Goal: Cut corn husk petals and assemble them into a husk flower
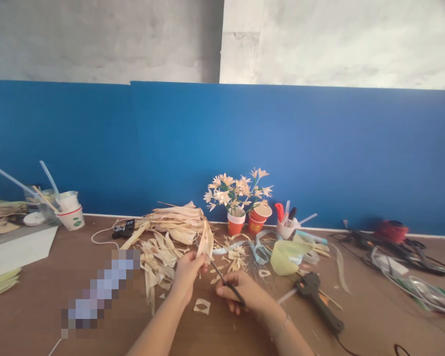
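My left hand pinches the lower end of a pale, dried corn husk that stands up from the fingers. In my right hand is a pair of dark scissors, its blades pointing up and left to the husk's lower edge by my left fingertips. Whether the blades are cutting into the husk I cannot make out. Below the hands lies a husk piece with a leaf-shaped hole. Behind my left hand spreads a pile of dried husks, and small cut petals lie beyond the scissors.
Husk flowers stand in paper cups at the back. A black glue gun with its cord lies right, near a yellow-green ribbon. Cables clutter the far right; a white cup stands left. A blue partition borders the table.
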`<state>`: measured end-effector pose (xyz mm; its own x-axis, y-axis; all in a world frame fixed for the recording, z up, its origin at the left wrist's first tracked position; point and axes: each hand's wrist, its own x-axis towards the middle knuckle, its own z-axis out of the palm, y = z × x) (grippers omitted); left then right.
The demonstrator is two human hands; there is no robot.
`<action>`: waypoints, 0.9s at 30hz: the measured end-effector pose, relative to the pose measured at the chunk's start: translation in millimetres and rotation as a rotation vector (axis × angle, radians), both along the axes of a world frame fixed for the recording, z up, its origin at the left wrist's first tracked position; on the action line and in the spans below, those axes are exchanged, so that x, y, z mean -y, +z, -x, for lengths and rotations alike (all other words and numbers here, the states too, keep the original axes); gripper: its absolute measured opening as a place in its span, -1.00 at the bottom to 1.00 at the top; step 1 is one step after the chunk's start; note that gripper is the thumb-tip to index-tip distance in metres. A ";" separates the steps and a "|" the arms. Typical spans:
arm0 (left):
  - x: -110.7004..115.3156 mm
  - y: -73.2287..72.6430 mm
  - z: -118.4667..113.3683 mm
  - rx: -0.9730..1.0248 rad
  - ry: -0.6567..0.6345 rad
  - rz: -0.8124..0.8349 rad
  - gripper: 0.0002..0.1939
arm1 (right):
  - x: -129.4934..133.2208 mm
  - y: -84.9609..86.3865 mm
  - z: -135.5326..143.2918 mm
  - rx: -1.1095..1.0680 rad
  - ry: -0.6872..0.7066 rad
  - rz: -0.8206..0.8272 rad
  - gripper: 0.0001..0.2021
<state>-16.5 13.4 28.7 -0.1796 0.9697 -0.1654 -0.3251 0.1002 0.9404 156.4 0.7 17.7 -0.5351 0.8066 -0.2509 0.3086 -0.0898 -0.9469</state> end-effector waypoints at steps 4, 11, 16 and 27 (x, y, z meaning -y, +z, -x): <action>0.4 0.5 -0.1 0.093 -0.036 0.009 -0.82 | 0.9 0.3 0.4 -0.002 -0.009 0.003 -0.52; 1.3 0.9 1.0 0.178 -0.074 0.010 -0.82 | 0.9 -1.8 -0.6 -0.020 -0.010 0.000 -0.52; 2.3 1.3 0.9 0.194 -0.068 0.023 -0.82 | 1.4 2.0 1.1 -0.015 -0.026 0.003 -0.52; 2.4 1.9 2.4 0.196 -0.070 0.030 -0.84 | 1.3 8.6 -0.4 -0.017 -0.018 -0.023 -0.56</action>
